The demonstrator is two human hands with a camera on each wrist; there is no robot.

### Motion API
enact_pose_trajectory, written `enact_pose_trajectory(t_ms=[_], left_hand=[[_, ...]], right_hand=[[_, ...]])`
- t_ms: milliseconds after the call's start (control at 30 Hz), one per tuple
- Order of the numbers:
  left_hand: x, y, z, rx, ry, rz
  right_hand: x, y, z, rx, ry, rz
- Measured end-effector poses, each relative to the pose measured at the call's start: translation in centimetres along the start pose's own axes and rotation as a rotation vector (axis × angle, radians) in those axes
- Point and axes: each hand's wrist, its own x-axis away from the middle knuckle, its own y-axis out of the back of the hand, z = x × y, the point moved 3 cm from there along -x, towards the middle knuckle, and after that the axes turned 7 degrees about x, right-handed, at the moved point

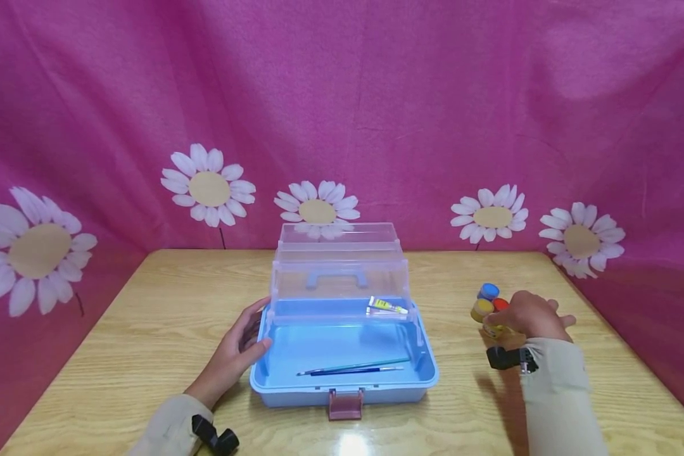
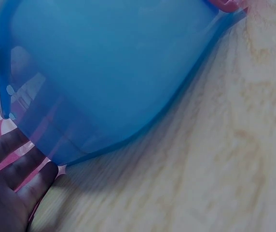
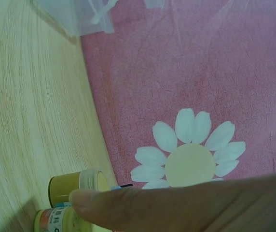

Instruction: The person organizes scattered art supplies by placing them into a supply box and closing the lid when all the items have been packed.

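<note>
A light-blue box with a raised clear lid stands on the table. Two thin paintbrushes lie inside, and a small yellow tube is near its back right. My left hand holds the box's left side, thumb at the rim and fingers along the outer wall. At the right, my right hand grips a yellow paint jar from above; the thumb shows at its lid in the right wrist view. Right beside it are a dark-yellow jar, a blue-lidded jar and a red-lidded jar.
The wooden table reaches back to a pink cloth printed with white flowers. A pinkish latch hangs open on the box's front. The blue handle shows through the lid.
</note>
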Motion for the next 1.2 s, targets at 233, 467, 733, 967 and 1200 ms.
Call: enact_pose_trajectory(t_ms=[233,467,733,967,1200], left_hand=[[0.0,0.0,0.0,-0.014,0.004,-0.004],[0.0,0.0,-0.1,-0.023,0.019,-0.011],[0.0,0.0,-0.1,-0.031,0.021,-0.012],[0.1,0.0,0.0,-0.027,0.026,-0.013],[-0.1,0.0,-0.2,-0.024,0.038,-0.016]], right_hand=[[-0.1,-0.1,0.1,-0.017,0.014,0.000],[0.2,0.2,0.3,-0.019,0.026,-0.014],[0.5,0.8,0.4,0.022,0.024,-0.031],[1.0,1.4,0.9,0.052,0.017,-0.049],[1.7,2.0,1.4,0.037,0.021,-0.070]])
